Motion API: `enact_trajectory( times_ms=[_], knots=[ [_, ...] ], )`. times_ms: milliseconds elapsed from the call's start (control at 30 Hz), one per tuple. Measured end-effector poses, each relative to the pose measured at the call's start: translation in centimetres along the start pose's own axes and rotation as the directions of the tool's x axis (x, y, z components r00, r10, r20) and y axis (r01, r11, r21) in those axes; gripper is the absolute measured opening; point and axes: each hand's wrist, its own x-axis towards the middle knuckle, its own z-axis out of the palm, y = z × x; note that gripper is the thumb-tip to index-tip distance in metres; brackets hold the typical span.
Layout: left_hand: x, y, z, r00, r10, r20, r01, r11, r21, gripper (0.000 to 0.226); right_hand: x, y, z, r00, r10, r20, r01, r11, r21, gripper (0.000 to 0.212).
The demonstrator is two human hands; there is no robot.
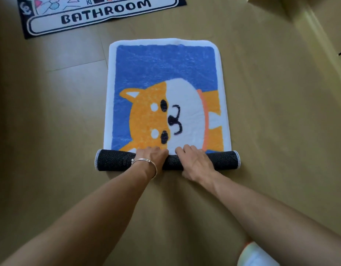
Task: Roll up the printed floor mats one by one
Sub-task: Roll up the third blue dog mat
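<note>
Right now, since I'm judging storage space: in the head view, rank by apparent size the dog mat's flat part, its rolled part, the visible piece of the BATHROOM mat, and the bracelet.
1. flat part
2. BATHROOM mat, which is cut off by the frame and farther away, so its true size is unsure
3. rolled part
4. bracelet

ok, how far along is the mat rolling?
Done: no finished roll is in view. In hand: the dog mat has its near end rolled into a dark tube, with the left hand and right hand curled over it. Left: most of the dog mat lies flat, and the BATHROOM mat at top left is flat and untouched.
</note>
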Motion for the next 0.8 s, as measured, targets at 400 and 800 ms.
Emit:
enact_trajectory(
  times_ms=[400,800],
  knots=[
    [-0.3,0.1,0.7,0.99,-0.134,-0.041,0.13,0.988,-0.083,0.034,1.7,0.6,-2.1,0.988,-0.075,0.136,0.085,0.994,-0.065,0.045],
    [0.2,-0.4,-0.3,0.998,0.002,-0.056,-0.003,1.0,-0.029,0.029,1.2,0.6,-2.2,0.996,-0.065,0.053,0.067,0.997,-0.033,0.043]
  ],
)
